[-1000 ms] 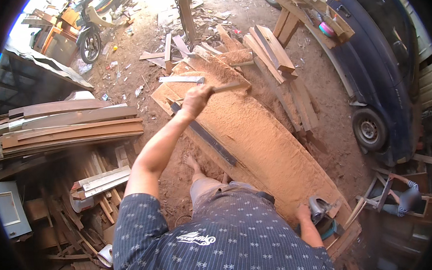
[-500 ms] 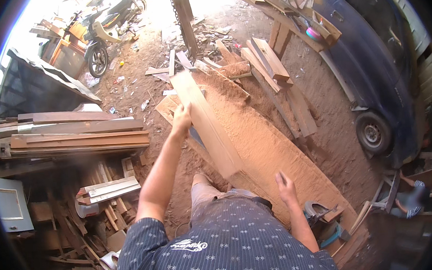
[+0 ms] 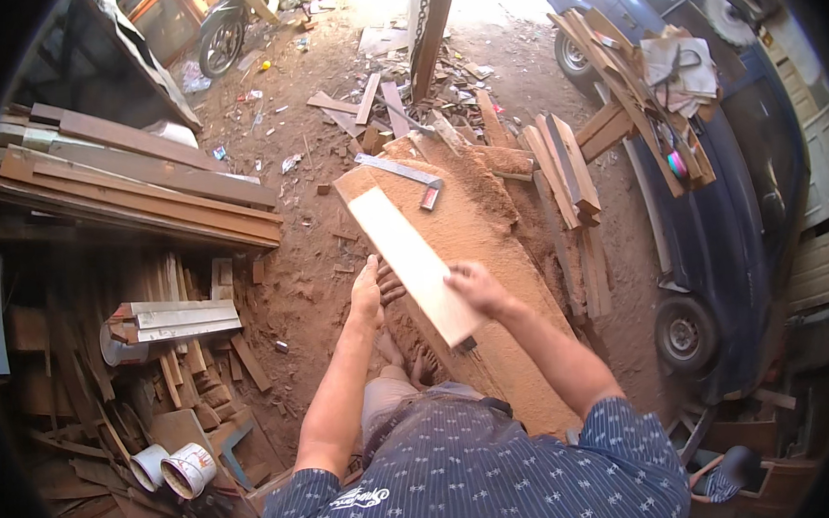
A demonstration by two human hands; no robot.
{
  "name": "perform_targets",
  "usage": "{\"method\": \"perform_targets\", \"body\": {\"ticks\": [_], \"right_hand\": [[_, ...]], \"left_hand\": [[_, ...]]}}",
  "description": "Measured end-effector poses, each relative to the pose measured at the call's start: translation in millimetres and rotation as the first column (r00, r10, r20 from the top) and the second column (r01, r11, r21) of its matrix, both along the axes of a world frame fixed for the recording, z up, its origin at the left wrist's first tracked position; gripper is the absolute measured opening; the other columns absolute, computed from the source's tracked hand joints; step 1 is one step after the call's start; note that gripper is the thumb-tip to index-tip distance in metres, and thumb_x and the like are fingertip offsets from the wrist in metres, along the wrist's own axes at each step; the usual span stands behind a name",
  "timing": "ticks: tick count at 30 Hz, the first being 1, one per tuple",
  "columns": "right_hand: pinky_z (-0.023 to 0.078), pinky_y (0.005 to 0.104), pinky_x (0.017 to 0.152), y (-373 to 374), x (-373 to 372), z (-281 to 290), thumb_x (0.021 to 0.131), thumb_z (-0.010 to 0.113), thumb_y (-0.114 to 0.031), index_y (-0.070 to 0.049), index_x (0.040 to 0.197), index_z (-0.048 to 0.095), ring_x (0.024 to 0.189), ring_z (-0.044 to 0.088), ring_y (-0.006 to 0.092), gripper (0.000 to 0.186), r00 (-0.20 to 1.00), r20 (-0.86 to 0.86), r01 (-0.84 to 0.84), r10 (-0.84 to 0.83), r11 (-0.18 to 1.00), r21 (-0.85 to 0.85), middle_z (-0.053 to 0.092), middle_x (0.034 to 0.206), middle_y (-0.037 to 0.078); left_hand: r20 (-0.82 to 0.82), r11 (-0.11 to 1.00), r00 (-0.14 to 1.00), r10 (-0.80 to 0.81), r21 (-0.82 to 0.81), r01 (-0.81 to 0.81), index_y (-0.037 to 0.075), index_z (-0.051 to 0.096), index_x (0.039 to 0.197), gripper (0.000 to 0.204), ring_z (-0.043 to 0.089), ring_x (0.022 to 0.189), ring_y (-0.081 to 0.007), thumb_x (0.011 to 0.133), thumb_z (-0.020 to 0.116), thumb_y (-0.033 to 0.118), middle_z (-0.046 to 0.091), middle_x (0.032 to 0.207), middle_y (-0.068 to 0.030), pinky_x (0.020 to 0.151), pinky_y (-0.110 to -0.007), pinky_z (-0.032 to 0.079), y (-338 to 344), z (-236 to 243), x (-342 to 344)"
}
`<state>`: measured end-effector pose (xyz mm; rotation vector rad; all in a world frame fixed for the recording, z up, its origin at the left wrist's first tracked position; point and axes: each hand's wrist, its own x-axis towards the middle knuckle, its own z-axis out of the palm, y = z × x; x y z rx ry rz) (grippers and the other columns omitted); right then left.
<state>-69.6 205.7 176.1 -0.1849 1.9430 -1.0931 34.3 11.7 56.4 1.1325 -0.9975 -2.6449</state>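
A pale, flat wooden board [image 3: 405, 255] lies slanting over a sawdust-covered workbench plank [image 3: 524, 347]. My right hand [image 3: 476, 288] grips its right edge near the close end, thumb and fingers closed on it. At the board's left side my left hand [image 3: 369, 290] is held with fingers spread and nothing in them, a little apart from the edge. Beyond the board's far end, a metal try square [image 3: 398, 169] rests on the sawdust. A small dark piece [image 3: 465, 344] shows under the board's near end.
Stacked planks [image 3: 144, 181] and scrap wood stand at left, with two white buckets [image 3: 188, 470] lower down. A wooden post [image 3: 432, 35] rises ahead among offcuts. Beams [image 3: 561, 169] lean right of the bench; a dark blue van [image 3: 719, 269] is beyond. Another person sits at lower right.
My right hand has come up from beside the bench and taken hold of the board. My left hand has let go. The board has turned and shifted nearer, uncovering the try square.
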Motion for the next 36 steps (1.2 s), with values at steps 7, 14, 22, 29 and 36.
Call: {"method": "perform_targets", "body": {"ticks": [7, 14, 22, 29, 36], "right_hand": [[0.056, 0.0323, 0.074, -117, -204, -2, 0.102, 0.057, -0.028, 0.0, 0.111, 0.065, 0.077, 0.067, 0.0199, 0.03, 0.851, 0.244, 0.524, -0.464, 0.734, -0.432, 0.072, 0.098, 0.013], [0.05, 0.0442, 0.103, -61, -80, -99, 0.087, 0.072, -0.056, 0.001, 0.141, 0.052, 0.119, 0.062, 0.0324, 0.081, 0.896, -0.424, 0.126, -0.131, 0.991, -0.041, 0.061, 0.132, 0.023], [0.047, 0.0457, 0.106, 82, 98, -203, 0.078, 0.081, -0.027, -0.006, 0.145, 0.044, 0.126, 0.057, 0.0394, 0.079, 0.949, -0.296, 0.031, 0.11, 0.9, 0.435, 0.059, 0.134, 0.024], [0.049, 0.0459, 0.1, 98, 106, -106, 0.083, 0.075, -0.025, -0.001, 0.127, 0.058, 0.115, 0.061, 0.0391, 0.053, 0.876, -0.44, -0.014, 0.198, 0.922, 0.386, 0.065, 0.122, 0.022], [0.04, 0.0533, 0.108, 176, 178, -1, 0.086, 0.07, -0.059, 0.003, 0.126, 0.06, 0.125, 0.051, 0.0356, 0.074, 0.495, -0.868, 0.103, 0.046, 0.988, 0.111, 0.061, 0.121, 0.024]], "left_hand": [[0.202, 0.987, 0.966, -0.159, 0.041, 0.154, 0.008, 0.034, 0.154, 0.076, 0.064, 0.098, -0.0254, 0.099, 0.054, 0.057, 0.057, 0.135, -0.014, 0.08, -0.04, 0.058, -40, -61, 69], [0.381, 0.969, 0.891, -0.248, 0.083, 0.234, 0.006, 0.035, 0.154, 0.078, 0.061, 0.111, -0.0301, 0.1, 0.051, 0.059, 0.054, 0.143, -0.0161, 0.091, -0.043, 0.054, -27, -85, 127], [0.322, 0.847, 0.797, -0.512, 0.033, 0.531, 0.006, 0.036, 0.154, 0.072, 0.066, 0.1, -0.0231, 0.102, 0.051, 0.053, 0.058, 0.14, -0.0164, 0.082, -0.036, 0.056, 11, -92, 85], [0.486, 0.845, 0.779, -0.396, -0.139, 0.516, 0.001, 0.051, 0.137, 0.07, 0.065, 0.102, -0.0247, 0.089, 0.074, 0.046, 0.066, 0.114, -0.0165, 0.081, -0.042, 0.057, 127, -14, 10], [-0.181, 0.795, 0.859, -0.478, 0.325, 0.511, -0.006, 0.047, 0.134, 0.056, 0.065, 0.11, -0.0319, 0.091, 0.056, 0.028, 0.062, 0.12, -0.0208, 0.093, -0.048, 0.055, 183, -5, 49]]}}
